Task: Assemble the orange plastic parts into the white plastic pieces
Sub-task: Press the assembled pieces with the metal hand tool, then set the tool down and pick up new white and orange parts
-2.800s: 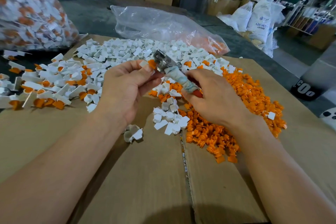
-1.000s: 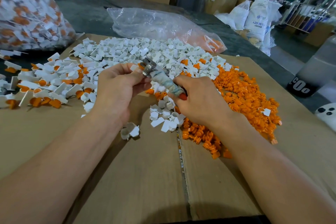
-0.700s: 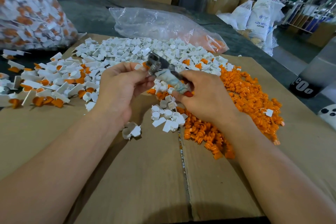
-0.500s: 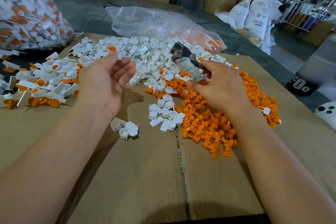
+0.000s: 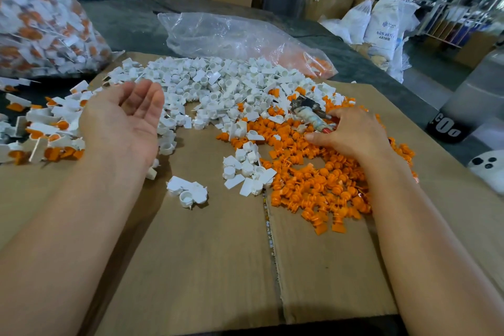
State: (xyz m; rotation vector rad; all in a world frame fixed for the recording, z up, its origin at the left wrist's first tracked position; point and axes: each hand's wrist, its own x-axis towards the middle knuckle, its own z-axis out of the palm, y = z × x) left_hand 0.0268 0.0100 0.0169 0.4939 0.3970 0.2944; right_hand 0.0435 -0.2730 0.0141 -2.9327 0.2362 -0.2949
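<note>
Judging by the piles, I am partway through with plenty left: a spread of finished pieces (image 5: 46,133), white with orange seated in them, lies at the far left of the cardboard-covered worktop (image 5: 191,267), and a full bag (image 5: 41,16) of what look like the same stands behind them; yet a large heap of white pieces (image 5: 218,84) sits unjoined in the middle, a wide heap of orange parts (image 5: 313,180) lies to its right, and a few white ones (image 5: 188,191) sit alone nearer to me; a clear plastic bag (image 5: 240,38) with some orange in it lies beyond the heaps. My left hand (image 5: 122,120) hovers over the edge between the finished spread and the white heap, palm turned up, fingers straight and relaxed, holding nothing; I judge that it must next pick a white piece. My right hand (image 5: 351,136) rests low on the orange heap, fingers curled round the wrapped handle of a small metal tool (image 5: 311,114) that points away toward the white heap, thumb stretched onto the orange parts; whether it pinches one I cannot tell.
</note>
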